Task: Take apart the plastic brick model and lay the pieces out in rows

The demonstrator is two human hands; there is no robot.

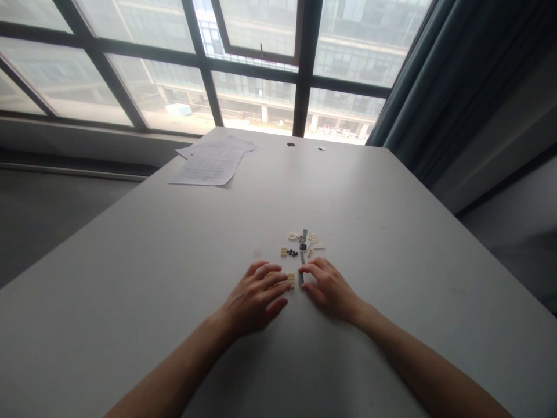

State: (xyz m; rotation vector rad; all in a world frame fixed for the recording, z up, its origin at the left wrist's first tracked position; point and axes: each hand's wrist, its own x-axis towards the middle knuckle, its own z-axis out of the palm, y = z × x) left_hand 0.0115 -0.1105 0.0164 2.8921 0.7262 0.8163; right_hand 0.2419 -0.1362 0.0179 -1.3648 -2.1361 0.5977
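Observation:
Both my hands rest on a grey table (174, 278), close together. My left hand (256, 296) lies flat with its fingers stretched out, and their tips touch a small tan toy brick (290, 280). My right hand (328, 287) has its fingers curled, with the tips on a thin dark grey brick piece (300, 277). Whether it grips that piece I cannot make out. Just beyond my fingers lies a small scatter of several tan, white and dark bricks (302, 244).
A few printed paper sheets (215, 159) lie at the table's far left corner. Two round cable holes (290, 144) sit near the far edge. Behind are large windows (243, 64) and, at the right, a dark curtain (435, 87).

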